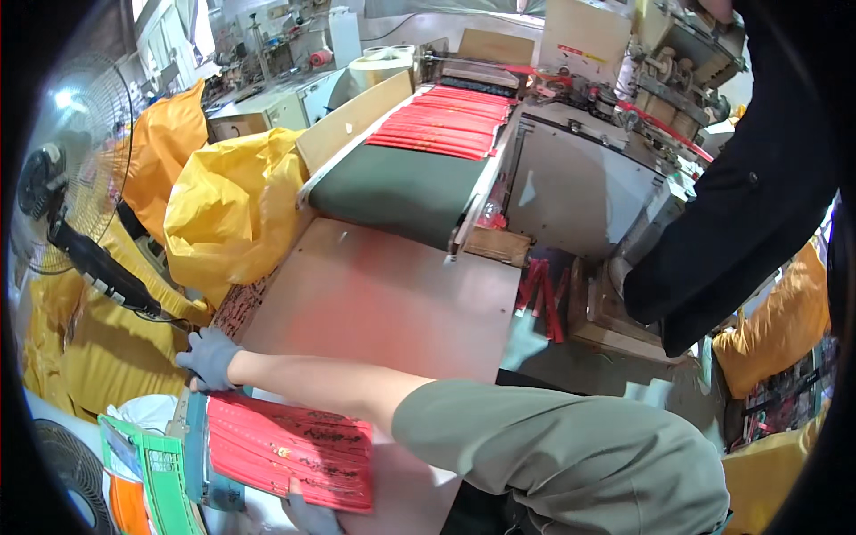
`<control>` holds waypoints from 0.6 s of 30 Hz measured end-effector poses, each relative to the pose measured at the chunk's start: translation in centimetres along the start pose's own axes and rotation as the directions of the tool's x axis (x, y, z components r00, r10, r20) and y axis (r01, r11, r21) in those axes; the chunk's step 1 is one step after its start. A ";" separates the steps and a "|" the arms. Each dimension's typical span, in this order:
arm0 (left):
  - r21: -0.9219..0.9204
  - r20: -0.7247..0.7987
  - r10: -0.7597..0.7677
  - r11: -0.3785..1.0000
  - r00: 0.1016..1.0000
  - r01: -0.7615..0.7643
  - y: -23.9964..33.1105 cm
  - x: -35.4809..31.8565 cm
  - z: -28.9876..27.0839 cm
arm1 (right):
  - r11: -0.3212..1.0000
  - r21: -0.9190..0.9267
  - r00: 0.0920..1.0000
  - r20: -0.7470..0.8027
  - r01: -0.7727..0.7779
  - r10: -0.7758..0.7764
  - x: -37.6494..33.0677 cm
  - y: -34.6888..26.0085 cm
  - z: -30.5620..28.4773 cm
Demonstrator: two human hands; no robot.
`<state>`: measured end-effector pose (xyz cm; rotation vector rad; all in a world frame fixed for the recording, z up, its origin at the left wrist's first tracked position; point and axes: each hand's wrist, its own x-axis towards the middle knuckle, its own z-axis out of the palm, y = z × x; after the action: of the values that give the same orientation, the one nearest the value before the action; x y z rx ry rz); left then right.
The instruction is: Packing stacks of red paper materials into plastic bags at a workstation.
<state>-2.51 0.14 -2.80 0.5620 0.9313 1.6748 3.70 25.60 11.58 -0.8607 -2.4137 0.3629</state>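
A stack of thin, flat red packets [290, 453] with black and gold print lies at the lower left, its left end against a blue-grey holder [195, 446]. My left hand [310, 515], in a grey glove with bare fingertips, grips the stack's near edge, one finger on top; the rest is cut off or hidden. From the right, my right arm reaches across the metal table. My gloved right hand [210, 358] is closed at the holder's far end, just beyond the packets; what its curled fingers hold is hidden.
Beyond the smooth metal table [374, 303], a dark green conveyor belt [397, 189] carries more red packets [441, 123]. Yellow bags [234, 209] and a fan [76, 169] stand left. A green plastic basket [160, 473] is near the holder. A dark-clothed person [740, 205] is at right.
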 end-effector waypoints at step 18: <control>0.960 0.275 0.615 -0.139 0.739 -0.241 0.3 -1.8 7.4 | 0.989 -0.090 0.986 -0.109 0.117 -0.126 -32.8 13.8 -7.2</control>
<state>3.44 0.60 1.91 1.8563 2.4372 1.3470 35.90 15.31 -1.51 -0.7442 -2.3746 0.1631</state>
